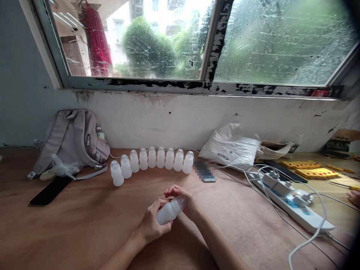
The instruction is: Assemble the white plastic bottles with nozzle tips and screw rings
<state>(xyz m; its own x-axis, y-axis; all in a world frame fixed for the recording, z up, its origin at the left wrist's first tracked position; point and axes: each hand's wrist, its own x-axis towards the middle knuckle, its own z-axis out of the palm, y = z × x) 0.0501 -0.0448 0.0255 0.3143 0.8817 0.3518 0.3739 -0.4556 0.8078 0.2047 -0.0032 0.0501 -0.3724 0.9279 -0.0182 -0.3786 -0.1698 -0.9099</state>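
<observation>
A translucent white baby bottle (167,213) with a clear cap (180,201) is tilted between my hands, its capped end up and to the right. My left hand (153,221) wraps round the bottle's body. The fingers of my right hand (184,200) curl round the capped end; part of the grip is hidden behind it. Beyond my hands, several similar bottles (152,157) stand upright in a curved row on the brown table (118,228).
At the left are a grey backpack (70,138), a plastic bag (63,167) and a black phone (50,191). A silver padded bag (230,146) lies against the wall. A power strip (295,206) with looping white cables spans the right side. Another person's hand (353,197) shows at the right edge.
</observation>
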